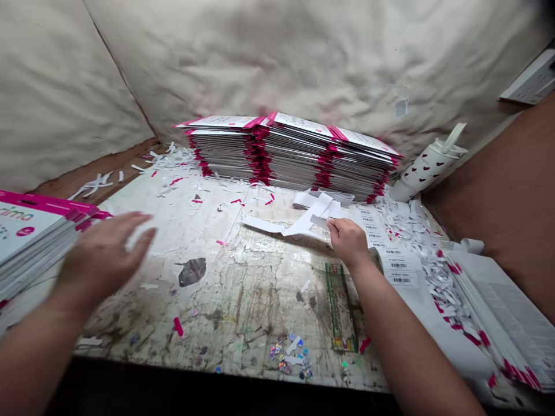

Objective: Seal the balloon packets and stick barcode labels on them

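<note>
At far left I see a stack of pink-edged cards (30,242) on the scarred worktop (243,289), just beyond my left hand (104,260), which is open, fingers spread and slightly blurred, above the surface. Behind centre stand long, leaning piles of pink-banded cards (290,153). My right hand (349,242) is closed, pinching a white paper strip (318,221) among loose strips. Further right lie barcode label sheets (399,271), shredded paper trimmings (416,231), a heart-print tumbler (427,167) on its side, and another card stack (489,312).
</note>
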`<state>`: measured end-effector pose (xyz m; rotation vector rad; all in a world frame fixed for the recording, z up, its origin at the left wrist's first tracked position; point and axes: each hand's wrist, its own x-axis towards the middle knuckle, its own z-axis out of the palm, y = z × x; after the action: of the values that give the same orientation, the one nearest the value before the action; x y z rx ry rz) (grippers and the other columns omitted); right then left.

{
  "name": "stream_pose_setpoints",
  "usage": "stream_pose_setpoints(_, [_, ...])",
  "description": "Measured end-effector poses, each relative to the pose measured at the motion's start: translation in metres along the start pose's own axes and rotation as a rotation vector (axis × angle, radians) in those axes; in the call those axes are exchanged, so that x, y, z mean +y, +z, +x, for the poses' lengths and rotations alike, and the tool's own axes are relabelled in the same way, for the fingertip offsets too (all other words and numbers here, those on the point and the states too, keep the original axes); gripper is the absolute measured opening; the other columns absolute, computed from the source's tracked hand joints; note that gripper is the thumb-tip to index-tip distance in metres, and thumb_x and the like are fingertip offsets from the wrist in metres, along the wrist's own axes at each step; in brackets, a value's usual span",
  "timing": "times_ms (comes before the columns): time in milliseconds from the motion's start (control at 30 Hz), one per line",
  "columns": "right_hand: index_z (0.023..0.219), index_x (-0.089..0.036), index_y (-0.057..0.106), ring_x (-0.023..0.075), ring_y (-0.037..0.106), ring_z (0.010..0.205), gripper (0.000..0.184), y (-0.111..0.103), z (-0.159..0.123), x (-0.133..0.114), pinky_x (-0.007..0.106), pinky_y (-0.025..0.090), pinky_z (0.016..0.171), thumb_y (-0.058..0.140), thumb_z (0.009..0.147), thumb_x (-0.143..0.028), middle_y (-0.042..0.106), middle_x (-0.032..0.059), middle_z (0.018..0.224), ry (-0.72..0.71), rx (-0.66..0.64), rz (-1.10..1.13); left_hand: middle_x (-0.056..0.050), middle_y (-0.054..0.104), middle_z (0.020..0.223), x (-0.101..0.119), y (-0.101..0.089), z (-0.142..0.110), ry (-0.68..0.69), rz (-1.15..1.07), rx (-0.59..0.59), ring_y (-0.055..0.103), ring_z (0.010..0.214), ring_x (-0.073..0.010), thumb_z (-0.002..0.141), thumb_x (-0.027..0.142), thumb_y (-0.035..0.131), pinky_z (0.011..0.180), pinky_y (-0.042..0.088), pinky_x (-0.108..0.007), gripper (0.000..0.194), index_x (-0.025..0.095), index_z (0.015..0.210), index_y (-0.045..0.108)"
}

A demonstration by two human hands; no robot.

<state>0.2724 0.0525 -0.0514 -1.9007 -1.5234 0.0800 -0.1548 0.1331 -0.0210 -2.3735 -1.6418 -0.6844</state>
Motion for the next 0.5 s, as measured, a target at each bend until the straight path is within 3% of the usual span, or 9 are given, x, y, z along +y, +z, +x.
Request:
stream_pose_setpoints(100, [0.085, -0.016, 0.063, 0.0171, 0.059, 0.069, 0.021, -0.007, -0.009, -0.010, 0.029, 0.047, 0.064, 0.048, 0.085, -0.032, 0.067, 0.0066, 0.079, 0.059, 0.043, 0.134, -0.006, 0.063, 0.111, 0.103, 0.006, 0.007, 0.259, -0.275, 0.022, 0.056, 0.106, -0.0197, 0.085, 0.035, 0.051, 0.097, 0.041, -0.037, 0.027, 0.019, 0.105, 0.062])
stream_pose_setpoints(167, [0.083, -0.017, 0.061, 0.0137, 0.057, 0.059, 0.019, -0.011, -0.021, -0.019, 0.025, 0.045, 0.054, 0.054, 0.082, -0.034, 0.065, 0.0032, 0.072, 0.109, 0.046, 0.369, -0.010, 0.057, 0.124, 0.154, 0.010, 0.011, 0.357, -0.418, 0.040, 0.048, 0.118, -0.0239, 0.083, 0.036, 0.055, 0.104, 0.034, -0.042, 0.039, 0.017, 0.116, 0.057])
stream_pose_setpoints(233, [0.078, -0.018, 0.060, 0.0124, 0.056, 0.058, 0.013, -0.015, -0.035, -0.027, 0.024, 0.045, 0.052, 0.061, 0.078, -0.031, 0.063, 0.0012, 0.070, 0.110, 0.053, 0.636, -0.013, 0.049, 0.134, 0.189, 0.013, 0.018, 0.363, -0.555, -0.037, 0.037, 0.128, -0.0288, 0.078, 0.043, 0.060, 0.109, 0.021, -0.049, 0.055, 0.016, 0.125, 0.051])
stream_pose_setpoints(333, [0.075, -0.019, 0.060, 0.0140, 0.059, 0.068, 0.004, -0.019, -0.052, -0.036, 0.027, 0.048, 0.061, 0.063, 0.075, -0.021, 0.062, 0.0014, 0.075, 0.003, 0.095, 0.801, -0.013, 0.049, 0.133, 0.219, 0.016, 0.032, 0.218, -0.943, -0.448, 0.040, 0.126, -0.0308, 0.074, 0.053, 0.060, 0.106, 0.025, -0.049, 0.064, 0.016, 0.126, 0.051])
stream_pose_setpoints(433, [0.075, -0.020, 0.060, 0.0154, 0.060, 0.072, 0.005, -0.025, -0.059, -0.039, 0.029, 0.048, 0.065, 0.063, 0.075, -0.016, 0.062, 0.0017, 0.076, -0.051, 0.185, 0.781, -0.012, 0.062, 0.116, 0.231, 0.018, 0.042, 0.028, -1.386, -0.894, 0.056, 0.108, -0.0260, 0.077, 0.052, 0.058, 0.095, 0.040, -0.040, 0.052, 0.015, 0.114, 0.060])
stream_pose_setpoints(500, [0.077, -0.020, 0.061, 0.0148, 0.059, 0.068, 0.005, -0.031, -0.059, -0.041, 0.028, 0.048, 0.062, 0.065, 0.075, -0.018, 0.062, 0.0011, 0.074, -0.004, 0.256, 0.754, -0.009, 0.068, 0.099, 0.235, 0.017, 0.039, -0.024, -1.516, -1.128, 0.061, 0.093, -0.0217, 0.074, 0.044, 0.066, 0.088, 0.043, -0.034, 0.039, 0.014, 0.099, 0.066])
